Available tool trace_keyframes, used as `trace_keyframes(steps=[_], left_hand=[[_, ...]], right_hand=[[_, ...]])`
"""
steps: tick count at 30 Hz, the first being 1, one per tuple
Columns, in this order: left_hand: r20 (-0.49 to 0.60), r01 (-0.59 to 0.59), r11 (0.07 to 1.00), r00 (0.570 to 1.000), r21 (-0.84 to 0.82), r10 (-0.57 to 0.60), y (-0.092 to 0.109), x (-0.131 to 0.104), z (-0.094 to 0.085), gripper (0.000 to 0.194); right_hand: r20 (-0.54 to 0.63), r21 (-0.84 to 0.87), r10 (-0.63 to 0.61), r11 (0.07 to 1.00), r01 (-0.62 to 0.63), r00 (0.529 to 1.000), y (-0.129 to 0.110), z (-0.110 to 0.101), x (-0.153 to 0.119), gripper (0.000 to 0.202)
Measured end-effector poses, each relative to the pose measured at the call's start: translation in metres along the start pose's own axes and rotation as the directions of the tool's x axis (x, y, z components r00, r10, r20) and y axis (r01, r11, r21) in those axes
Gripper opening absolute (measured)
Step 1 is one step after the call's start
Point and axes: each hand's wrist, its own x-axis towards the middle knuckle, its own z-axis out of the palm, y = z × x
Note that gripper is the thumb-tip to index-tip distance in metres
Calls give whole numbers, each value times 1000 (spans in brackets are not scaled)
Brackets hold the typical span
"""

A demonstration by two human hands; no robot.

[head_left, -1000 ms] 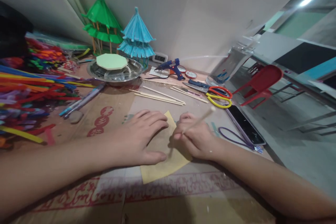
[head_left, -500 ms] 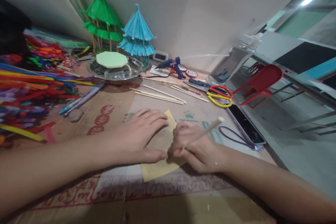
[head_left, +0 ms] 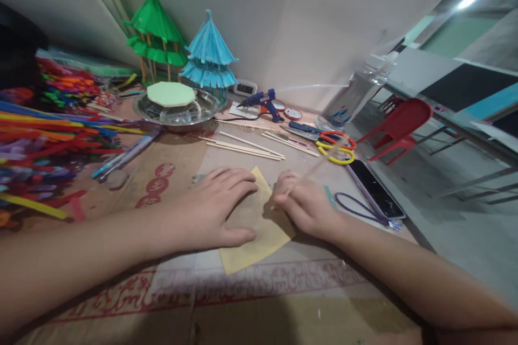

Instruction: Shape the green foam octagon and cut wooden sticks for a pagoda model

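A yellow sheet of paper [head_left: 259,245] lies askew on the cardboard in front of me. My left hand [head_left: 226,199] rests flat across the paper's left part, fingers stretched out and thumb apart. Over its right side, my right hand [head_left: 297,199] is closed in a writing grip around a thin pale wooden stick [head_left: 318,170]. Motion smears the stick, and its lower tip is hidden behind the fingers. Beyond my hands lie several loose wooden sticks [head_left: 246,151].
A green pagoda model [head_left: 156,21] and a blue one [head_left: 208,48] stand behind a metal dish [head_left: 178,121]. Colourful pipe cleaners [head_left: 40,145] crowd the left. A glue gun [head_left: 261,101], scissors [head_left: 335,148], a bottle [head_left: 350,94] and a phone [head_left: 376,188] sit toward the right.
My right hand has shifted up and slightly right with the stick, uncovering more of the paper's lower right corner. My left hand stays nearly in place.
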Motion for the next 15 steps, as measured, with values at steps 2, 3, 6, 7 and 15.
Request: trace_keyframes(steps=[2,3,6,7,15], left_hand=[[-5,-5,1000,1000,-6,5,1,0,-2,67],[-7,-15,1000,1000,-9,15,2,0,-3,65],[-16,-46,999,999,-18,46,2,1,-5,52],[-20,-50,999,999,-21,50,2,2,-5,49],[-17,-40,999,999,-36,39,-1,1,-2,48]], right_hand=[[-32,419,252,882,-216,967,1,1,2,33],[13,604,344,746,-282,939,1,2,4,32],[181,848,398,400,-347,899,1,3,8,30],[207,866,408,346,-361,889,1,3,10,30],[183,908,498,244,-340,848,9,0,13,21]])
